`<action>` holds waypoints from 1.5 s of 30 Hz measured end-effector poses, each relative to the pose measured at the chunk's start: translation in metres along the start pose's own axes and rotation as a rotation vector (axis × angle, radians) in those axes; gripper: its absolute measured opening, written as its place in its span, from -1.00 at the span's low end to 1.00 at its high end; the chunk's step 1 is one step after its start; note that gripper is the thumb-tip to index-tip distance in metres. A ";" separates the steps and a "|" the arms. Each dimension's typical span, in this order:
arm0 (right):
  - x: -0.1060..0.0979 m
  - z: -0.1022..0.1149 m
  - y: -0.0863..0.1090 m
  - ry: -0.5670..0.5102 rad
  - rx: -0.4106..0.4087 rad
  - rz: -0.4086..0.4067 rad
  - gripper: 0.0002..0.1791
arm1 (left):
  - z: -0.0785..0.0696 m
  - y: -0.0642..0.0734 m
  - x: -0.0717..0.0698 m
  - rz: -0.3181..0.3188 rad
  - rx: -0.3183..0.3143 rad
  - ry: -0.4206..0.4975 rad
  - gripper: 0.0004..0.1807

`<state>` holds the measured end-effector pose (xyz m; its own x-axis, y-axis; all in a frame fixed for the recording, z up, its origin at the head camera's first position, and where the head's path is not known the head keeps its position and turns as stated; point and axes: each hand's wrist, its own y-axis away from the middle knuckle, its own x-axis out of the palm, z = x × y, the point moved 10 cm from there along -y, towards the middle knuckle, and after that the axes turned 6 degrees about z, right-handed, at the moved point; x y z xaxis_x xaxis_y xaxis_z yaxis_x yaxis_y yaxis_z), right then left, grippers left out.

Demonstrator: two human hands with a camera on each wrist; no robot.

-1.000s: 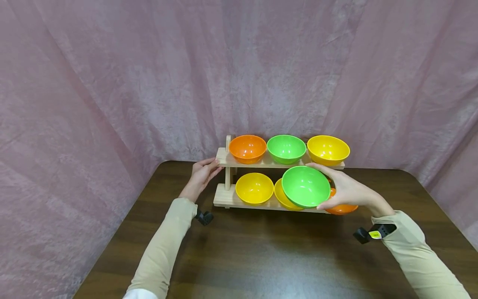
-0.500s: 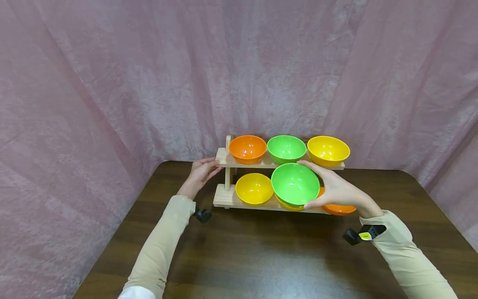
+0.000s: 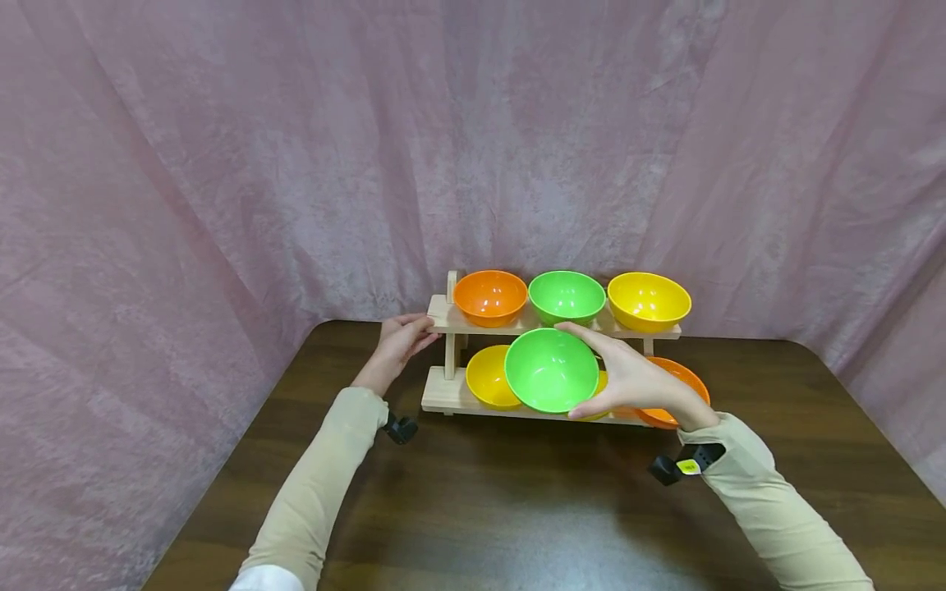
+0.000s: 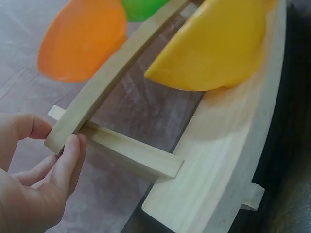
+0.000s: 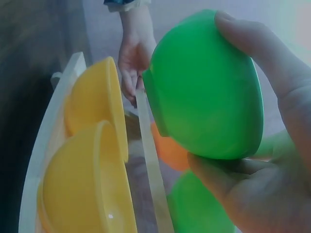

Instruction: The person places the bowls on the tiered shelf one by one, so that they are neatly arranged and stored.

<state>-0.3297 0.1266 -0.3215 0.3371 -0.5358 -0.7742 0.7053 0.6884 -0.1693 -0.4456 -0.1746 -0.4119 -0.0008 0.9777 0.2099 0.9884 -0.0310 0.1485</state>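
Observation:
My right hand (image 3: pixel 628 376) grips a green bowl (image 3: pixel 550 371) by its sides, thumb and fingers spread across it. That bowl is held in front of the lower tier of a two-tier wooden rack (image 3: pixel 438 390), partly hiding two yellow bowls there. In the right wrist view the held bowl (image 5: pixel 204 87) is apart from the yellow bowls (image 5: pixel 73 179). At the rack's upper left end, my left hand (image 3: pixel 399 345) pinches the board. The left wrist view shows its thumb and fingers (image 4: pixel 73 158) on either side of the upper board (image 4: pixel 104 80).
On the upper tier sit an orange bowl (image 3: pixel 491 299), a green bowl (image 3: pixel 567 297) and a yellow bowl (image 3: pixel 649 302). An orange bowl (image 3: pixel 676 390) is at the lower right, partly behind my right hand. A pink curtain (image 3: pixel 473 148) hangs behind the dark wooden table (image 3: pixel 488 501).
My right hand has carried the green bowl leftward along the front of the lower tier, uncovering more of the orange bowl at right. The left hand has stayed at the rack's end.

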 end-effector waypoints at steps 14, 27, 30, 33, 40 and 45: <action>0.019 0.016 -0.028 -0.038 -0.038 0.032 0.22 | -0.002 -0.004 0.001 0.044 -0.003 0.011 -0.53; 0.031 0.025 -0.059 -0.027 -0.054 0.013 0.21 | -0.002 -0.007 0.001 0.127 -0.074 -0.014 -0.46; 0.033 0.026 -0.066 0.004 -0.044 -0.005 0.22 | -0.004 -0.008 0.002 0.143 -0.083 -0.043 -0.45; 0.037 0.028 -0.073 0.030 -0.039 -0.018 0.22 | -0.005 -0.009 0.002 0.148 -0.089 -0.086 -0.46; 0.044 0.035 -0.086 0.024 -0.055 -0.012 0.22 | -0.008 -0.011 0.002 0.156 -0.083 -0.157 -0.47; 0.049 0.038 -0.093 0.022 -0.057 -0.009 0.22 | -0.009 -0.013 0.000 0.169 -0.073 -0.200 -0.48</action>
<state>-0.3547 0.0178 -0.3209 0.3164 -0.5320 -0.7854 0.6716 0.7103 -0.2105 -0.4595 -0.1764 -0.4054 0.2000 0.9788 0.0435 0.9585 -0.2046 0.1985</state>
